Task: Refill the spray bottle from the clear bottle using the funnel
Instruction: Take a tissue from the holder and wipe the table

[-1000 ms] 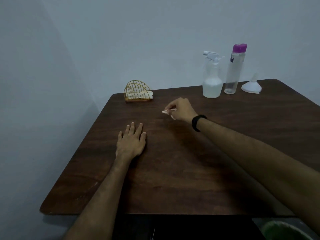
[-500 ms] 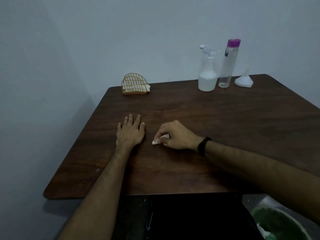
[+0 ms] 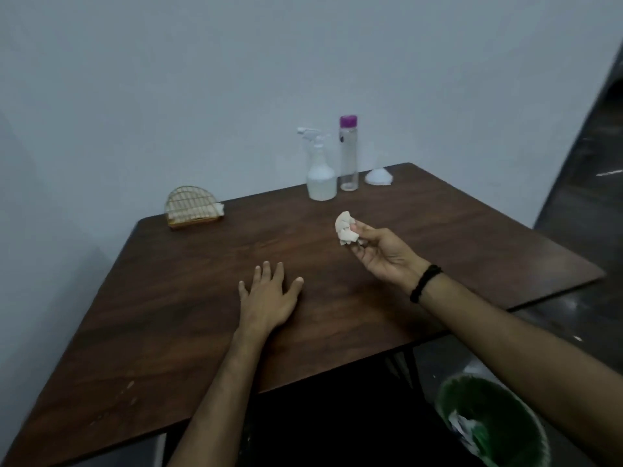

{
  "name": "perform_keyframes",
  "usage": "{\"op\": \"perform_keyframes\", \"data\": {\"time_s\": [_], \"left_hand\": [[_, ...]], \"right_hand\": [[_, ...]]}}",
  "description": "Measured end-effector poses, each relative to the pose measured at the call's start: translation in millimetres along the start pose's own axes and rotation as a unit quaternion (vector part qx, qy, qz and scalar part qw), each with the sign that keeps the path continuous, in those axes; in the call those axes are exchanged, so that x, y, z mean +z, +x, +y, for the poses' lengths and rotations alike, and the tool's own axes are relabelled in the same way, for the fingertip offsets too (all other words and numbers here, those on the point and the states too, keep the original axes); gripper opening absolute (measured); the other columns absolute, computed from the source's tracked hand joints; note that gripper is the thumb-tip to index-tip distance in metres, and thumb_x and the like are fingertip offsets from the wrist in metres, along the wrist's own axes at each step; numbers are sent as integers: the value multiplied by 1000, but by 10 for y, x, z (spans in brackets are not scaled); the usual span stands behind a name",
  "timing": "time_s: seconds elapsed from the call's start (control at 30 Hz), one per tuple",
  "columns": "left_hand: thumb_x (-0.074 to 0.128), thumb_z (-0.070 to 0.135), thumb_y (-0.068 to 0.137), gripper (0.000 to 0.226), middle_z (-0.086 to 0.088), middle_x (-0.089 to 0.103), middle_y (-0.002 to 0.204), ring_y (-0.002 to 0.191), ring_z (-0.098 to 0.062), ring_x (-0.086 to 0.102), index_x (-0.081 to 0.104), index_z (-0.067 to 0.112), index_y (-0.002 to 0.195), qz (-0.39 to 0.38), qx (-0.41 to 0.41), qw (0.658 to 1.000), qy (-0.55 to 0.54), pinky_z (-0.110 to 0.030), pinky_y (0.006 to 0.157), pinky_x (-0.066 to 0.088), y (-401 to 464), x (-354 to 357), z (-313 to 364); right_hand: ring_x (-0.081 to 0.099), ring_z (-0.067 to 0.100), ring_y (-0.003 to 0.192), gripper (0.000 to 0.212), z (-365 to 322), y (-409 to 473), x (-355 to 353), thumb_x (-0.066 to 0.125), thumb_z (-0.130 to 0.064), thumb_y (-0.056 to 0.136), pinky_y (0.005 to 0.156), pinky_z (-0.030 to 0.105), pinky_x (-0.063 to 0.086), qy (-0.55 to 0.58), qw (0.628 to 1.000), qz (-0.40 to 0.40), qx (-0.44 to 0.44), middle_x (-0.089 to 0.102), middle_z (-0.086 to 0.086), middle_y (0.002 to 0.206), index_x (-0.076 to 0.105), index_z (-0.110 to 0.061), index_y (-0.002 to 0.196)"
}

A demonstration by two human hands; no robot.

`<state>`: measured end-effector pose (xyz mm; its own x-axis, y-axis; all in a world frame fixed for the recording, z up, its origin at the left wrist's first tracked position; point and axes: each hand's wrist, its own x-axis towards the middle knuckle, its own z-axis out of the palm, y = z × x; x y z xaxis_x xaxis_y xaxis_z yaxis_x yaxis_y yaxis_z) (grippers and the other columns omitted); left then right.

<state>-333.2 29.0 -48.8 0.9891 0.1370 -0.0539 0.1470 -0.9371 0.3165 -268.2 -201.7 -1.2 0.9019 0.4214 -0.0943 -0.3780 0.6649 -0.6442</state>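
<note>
Tabletop (image 3: pixel 472 251): dark brown wood with its far edge against a pale wall; the view is dim and a little soft.
Spray bottle (image 3: pixel 320 170): stands upright near the far right corner, white trigger head pointing left, clear liquid filling the lower part of its body.
Clear bottle (image 3: pixel 349 156): upright just to the right of the spray bottle, tall and narrow, purple cap on; whether the two touch I cannot tell.
Funnel (image 3: pixel 378 176): white, sits wide mouth down at the far right corner, just right of the clear bottle.
Left hand (image 3: pixel 268 294): lies flat, palm down, fingers spread on the middle of the tabletop, holding nothing.
Right hand (image 3: pixel 381 254): raised above the tabletop, palm turned up, thumb and fingertips pinched on a crumpled tissue (image 3: pixel 346 232); the other fingers curl loosely. A black band (image 3: pixel 425 283) circles the wrist.
Napkin holder (image 3: pixel 193 207): gold wire, dome-shaped, stands at the far left corner with white napkins inside, one corner poking out to its right.
Green bin (image 3: pixel 495 423): on the floor beyond the near right corner of the table, with white crumpled paper inside.
</note>
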Motion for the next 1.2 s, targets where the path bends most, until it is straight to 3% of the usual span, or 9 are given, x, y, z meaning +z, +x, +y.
{"op": "perform_keyframes", "data": {"time_s": [0.27,0.37,0.47,0.57,0.63,0.77,0.87,0.97,1.2], "left_hand": [[36,68,96,77,-3,21,167,155,-19,10,28,22,158,-10,188,981,-55,-58,120,1,-488,576,1640],[51,60,93,71,-4,40,158,148,-18,29,43,19,150,23,277,950,-145,-40,119,22,-853,888,2247],[59,49,88,53,-2,59,135,127,-15,48,62,16,130,84,345,905,-235,-28,104,40,-1231,1240,2679],[66,33,84,31,-2,65,111,105,-18,55,70,14,108,135,434,866,-209,-31,87,46,-1435,1702,2889],[69,28,81,25,-2,64,104,98,-22,57,69,15,102,90,471,863,-158,-35,80,48,-1457,2021,2934],[68,29,82,28,-5,64,104,98,-27,57,70,14,105,-43,404,910,-81,-41,86,48,-1343,2485,2929],[70,30,84,33,-8,66,114,108,-29,57,71,13,111,-116,333,934,-64,-35,97,43,-1218,2738,2909],[70,32,83,33,-8,66,115,110,-27,58,72,15,112,-164,283,944,-51,-31,93,43,-1098,2914,2903],[72,35,81,41,-10,66,119,112,-29,61,70,15,117,-223,234,946,-42,-32,90,50,-856,3206,2872]], "right_hand": [[70,17,93,26,-810,-1080,-896,62,2,81,98,31,51,-142,989,-23,-44,69,8,104,75,-8,102],[72,17,89,26,-1129,-1619,-1319,69,0,74,87,27,56,-177,982,24,-63,72,9,100,76,-7,98],[71,15,81,21,-1323,-2155,-1799,63,3,77,77,24,58,-186,979,52,-68,71,8,92,75,-7,90],[72,14,73,33,-1339,-2556,-2335,51,11,83,68,21,59,-182,979,87,-37,73,6,86,77,-9,85],[72,14,73,34,-1259,-2697,-2701,54,15,83,65,22,60,-180,976,119,-9,74,6,86,78,-10,83],[71,14,76,25,-940,-2702,-3342,66,7,80,70,23,59,-258,940,211,78,74,5,86,78,-13,86],[69,16,85,16,-605,-2555,-3707,70,4,87,89,34,56,-362,882,259,152,73,8,92,74,-9,96],[70,22,93,13,-279,-2368,-3954,67,4,90,95,39,56,-448,817,311,189,72,16,103,71,-1,101],[63,23,111,15,151,-2089,-4171,70,-8,89,97,34,52,-585,711,294,256,71,6,115,74,-7,104]]}}
